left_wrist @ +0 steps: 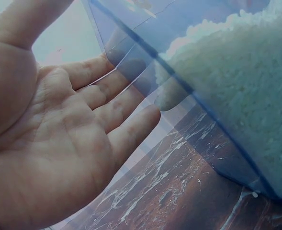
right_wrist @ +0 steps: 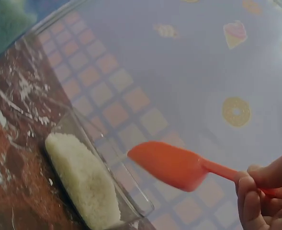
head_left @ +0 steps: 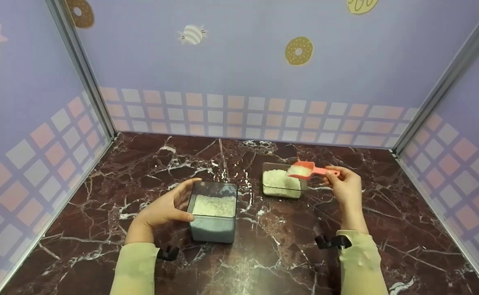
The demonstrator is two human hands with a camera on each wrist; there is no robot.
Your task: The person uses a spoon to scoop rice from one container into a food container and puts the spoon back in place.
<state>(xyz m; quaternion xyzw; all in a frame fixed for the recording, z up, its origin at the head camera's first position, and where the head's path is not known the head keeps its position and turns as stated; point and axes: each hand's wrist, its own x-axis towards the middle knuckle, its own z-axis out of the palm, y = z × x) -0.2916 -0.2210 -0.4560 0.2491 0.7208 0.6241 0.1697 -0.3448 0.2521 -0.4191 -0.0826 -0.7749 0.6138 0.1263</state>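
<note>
A tall clear container (head_left: 214,229) partly filled with white rice (head_left: 214,206) stands at the left-centre of the table. My left hand (head_left: 168,207) holds its left side, the thumb at the front and the fingertips at the back, showing through the wall in the left wrist view. My right hand (head_left: 346,185) pinches the handle of an orange-red scoop (right_wrist: 172,165). Rice lies in the scoop, which is above the right part of a low clear box (head_left: 303,186). White rice (right_wrist: 85,177) fills much of that box.
The dark marbled tabletop (head_left: 264,262) has white veins and small white specks between the two containers. Patterned purple panels (head_left: 243,53) stand at the back and both sides, with metal posts at the corners.
</note>
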